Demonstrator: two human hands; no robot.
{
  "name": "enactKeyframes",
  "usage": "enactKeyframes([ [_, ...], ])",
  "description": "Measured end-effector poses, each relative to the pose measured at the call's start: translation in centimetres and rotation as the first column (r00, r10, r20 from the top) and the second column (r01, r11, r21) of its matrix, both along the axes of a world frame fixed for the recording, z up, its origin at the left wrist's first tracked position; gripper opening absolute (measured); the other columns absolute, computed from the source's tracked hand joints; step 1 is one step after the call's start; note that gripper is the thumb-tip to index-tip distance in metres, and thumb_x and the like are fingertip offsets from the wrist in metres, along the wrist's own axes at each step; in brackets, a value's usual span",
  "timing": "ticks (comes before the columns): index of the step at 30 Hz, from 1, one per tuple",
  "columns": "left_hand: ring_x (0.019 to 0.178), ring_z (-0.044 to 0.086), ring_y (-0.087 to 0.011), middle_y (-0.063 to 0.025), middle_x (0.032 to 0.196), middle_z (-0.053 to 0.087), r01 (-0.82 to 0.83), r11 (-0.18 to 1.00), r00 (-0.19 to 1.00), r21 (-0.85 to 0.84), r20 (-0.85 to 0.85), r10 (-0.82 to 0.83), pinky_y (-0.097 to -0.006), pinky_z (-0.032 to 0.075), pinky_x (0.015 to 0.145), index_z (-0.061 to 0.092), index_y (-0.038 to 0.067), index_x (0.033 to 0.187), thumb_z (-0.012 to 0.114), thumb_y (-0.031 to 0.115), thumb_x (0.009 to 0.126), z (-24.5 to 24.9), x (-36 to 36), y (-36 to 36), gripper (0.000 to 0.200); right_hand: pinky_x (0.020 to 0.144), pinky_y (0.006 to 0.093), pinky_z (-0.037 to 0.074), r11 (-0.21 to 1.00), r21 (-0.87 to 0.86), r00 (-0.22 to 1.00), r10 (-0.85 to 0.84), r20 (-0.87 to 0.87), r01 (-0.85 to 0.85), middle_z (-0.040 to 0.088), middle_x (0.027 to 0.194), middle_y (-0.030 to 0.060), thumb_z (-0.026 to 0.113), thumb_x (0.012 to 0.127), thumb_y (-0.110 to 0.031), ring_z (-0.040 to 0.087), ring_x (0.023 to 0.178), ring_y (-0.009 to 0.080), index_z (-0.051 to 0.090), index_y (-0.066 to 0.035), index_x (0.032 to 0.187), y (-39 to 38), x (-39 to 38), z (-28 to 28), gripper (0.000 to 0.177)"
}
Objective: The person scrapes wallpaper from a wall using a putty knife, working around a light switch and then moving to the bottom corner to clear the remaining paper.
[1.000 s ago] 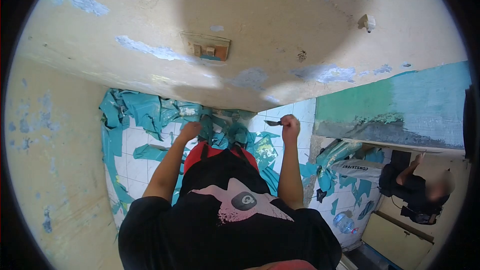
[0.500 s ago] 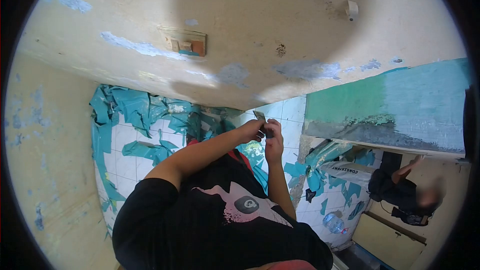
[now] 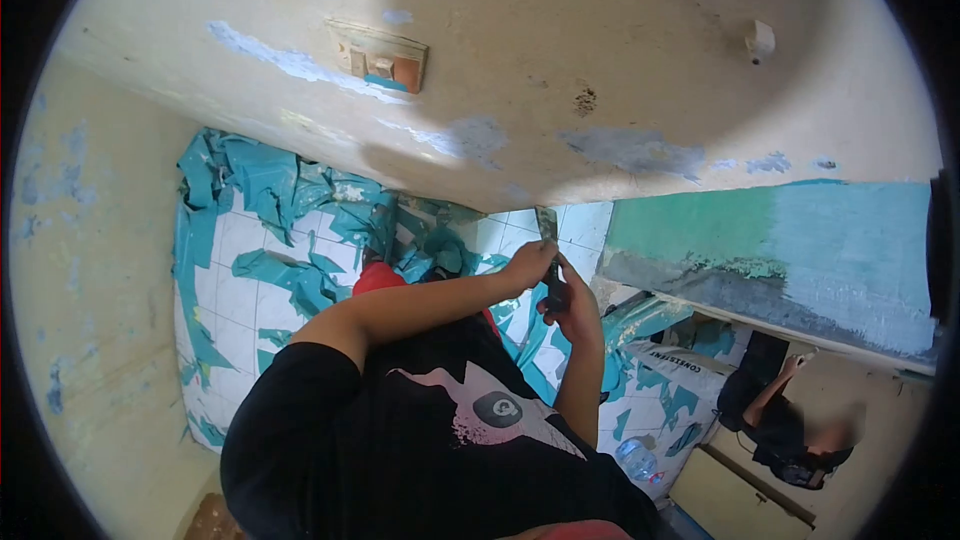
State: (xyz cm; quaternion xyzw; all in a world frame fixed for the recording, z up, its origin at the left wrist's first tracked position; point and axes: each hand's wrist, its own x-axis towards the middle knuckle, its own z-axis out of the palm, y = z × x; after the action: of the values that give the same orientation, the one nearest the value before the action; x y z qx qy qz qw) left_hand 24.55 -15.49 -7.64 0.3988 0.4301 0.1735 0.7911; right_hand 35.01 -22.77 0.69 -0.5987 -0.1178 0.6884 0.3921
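Observation:
A scraper (image 3: 547, 224), like a putty knife with a flat, stained blade and dark handle, is in front of my chest with its blade pointing toward the wall. My left hand (image 3: 527, 270) is closed at the base of the blade. Lower down, my right hand (image 3: 577, 314) is wrapped round the dark handle. The fingertips of both hands are partly hidden. Beyond the blade stands a beige wall (image 3: 480, 70) with peeled patches of bluish paint.
A switch plate (image 3: 378, 58) and a small white fitting (image 3: 760, 40) are on the wall. Torn teal sheeting (image 3: 285, 275) litters the white floor tiles (image 3: 235, 290). At right, another person (image 3: 780, 410) stands near a clear bottle (image 3: 636, 458) and a sack (image 3: 680, 360).
The scraper has turned so more of its blade and handle shows. My right hand has shifted down and right along the handle. The other person's arm has moved, and the whole view has tilted.

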Motion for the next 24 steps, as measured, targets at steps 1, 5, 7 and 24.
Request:
enactKeyframes([
  [1, 0.051, 0.051, -0.0168, -0.0098, 0.07, 0.057, -0.065, 0.997, 0.998, 0.042, 0.024, 0.064, -0.0328, 0.04, 0.046, 0.058, -0.001, 0.089, 0.04, 0.035, 0.095, 0.6, 0.5, -0.5, 0.041, 0.038, 0.0248, 0.037, 1.0, -0.003, 0.997, -0.001, 0.082, 0.002, 0.058, 0.104, 0.0109, 0.039, 0.094, -0.017, 0.054, 0.055, 0.0147, 0.027, -0.011, 0.148, 0.0, -0.3, 0.8, 0.055],
  [5, 0.048, 0.05, -0.0172, -0.0107, 0.07, 0.058, -0.067, 0.998, 0.997, 0.016, 0.034, 0.066, -0.0319, 0.039, 0.044, 0.059, -0.002, 0.089, 0.043, 0.034, 0.093, 2.0, 1.4, -0.6, 0.04, 0.037, 0.0221, 0.035, 0.998, 0.051, 0.98, -0.049, 0.192, 0.04, 0.06, 0.092, 0.0093, 0.042, 0.09, -0.011, 0.048, 0.047, 0.0101, 0.029, -0.005, 0.147, -0.6, -0.4, 1.5, 0.058],
  [7, 0.048, 0.05, -0.0171, -0.011, 0.069, 0.058, -0.06, 0.998, 0.998, 0.029, 0.036, 0.059, -0.0318, 0.039, 0.043, 0.059, -0.003, 0.089, 0.043, 0.033, 0.093, 1.8, 1.8, -0.4, 0.039, 0.036, 0.0211, 0.031, 0.994, 0.107, 0.953, -0.027, 0.302, -0.005, 0.058, 0.074, 0.0052, 0.042, 0.088, -0.008, 0.042, 0.042, 0.0073, 0.032, -0.001, 0.144, -0.5, 0.2, 1.6, 0.058],
  [24, 0.049, 0.052, -0.0171, -0.0088, 0.07, 0.053, -0.233, 0.815, 0.917, -0.53, 0.16, 0.366, -0.03, 0.032, 0.037, 0.053, 0.003, 0.084, 0.043, 0.021, 0.09, -5.4, 4.0, 1.8, 0.022, 0.04, 0.0279, 0.035, 0.876, -0.141, 0.643, 0.44, 0.627, -0.462, 0.061, 0.064, 0.0082, 0.049, 0.085, -0.021, 0.045, 0.042, 0.0088, 0.056, 0.003, 0.126, 6.3, 3.6, -2.8, 0.048],
])
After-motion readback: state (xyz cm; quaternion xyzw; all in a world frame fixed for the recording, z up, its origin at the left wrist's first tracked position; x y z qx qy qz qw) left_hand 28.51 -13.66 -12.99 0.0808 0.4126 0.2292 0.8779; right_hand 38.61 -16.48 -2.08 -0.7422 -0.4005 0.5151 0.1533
